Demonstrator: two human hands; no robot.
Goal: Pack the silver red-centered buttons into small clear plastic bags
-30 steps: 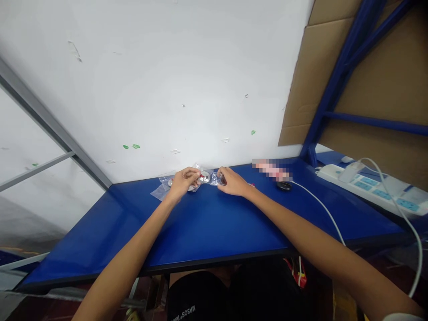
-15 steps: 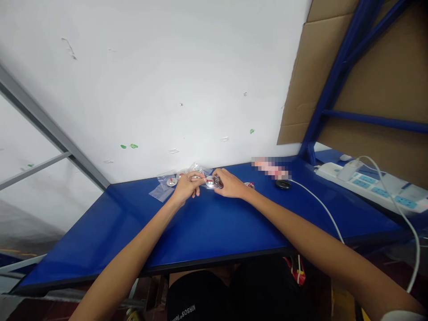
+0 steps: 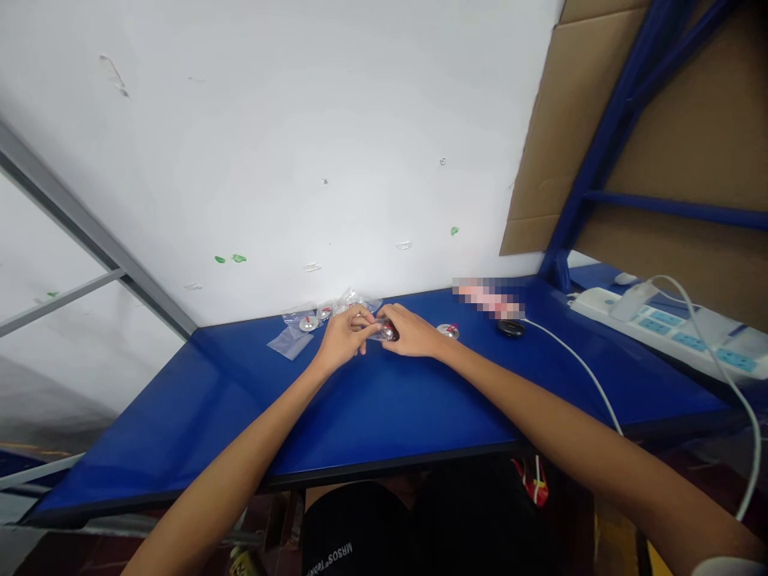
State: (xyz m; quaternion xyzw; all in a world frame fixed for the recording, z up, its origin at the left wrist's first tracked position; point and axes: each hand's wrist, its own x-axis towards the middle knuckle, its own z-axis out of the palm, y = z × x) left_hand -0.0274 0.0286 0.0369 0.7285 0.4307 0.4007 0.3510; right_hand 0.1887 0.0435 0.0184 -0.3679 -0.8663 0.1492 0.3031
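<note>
A small clear plastic bag (image 3: 378,331) is stretched between my hands over the blue table, with something shiny and red in it at the right end. My left hand (image 3: 343,339) pinches the bag's left side between thumb and fingers. Curled around the other end is my right hand (image 3: 414,332), which partly hides the contents. Left of my left hand lie two round silvery discs (image 3: 309,323) with red marks, among flat clear bags (image 3: 291,342). Behind my fingers sits a crumpled pile of clear packets (image 3: 353,299). Another silvery disc (image 3: 448,330) with red rests beside my right wrist.
The blue table (image 3: 384,416) meets a white wall (image 3: 336,144). To the right are a small black oval object (image 3: 510,328), a white cable (image 3: 576,364) and a white power strip (image 3: 672,330). A blurred pinkish patch (image 3: 487,299) lies near the wall.
My left hand has shifted slightly right, closer to my right hand, and now covers the disc that showed in the bag. The disc by my right wrist shows more fully.
</note>
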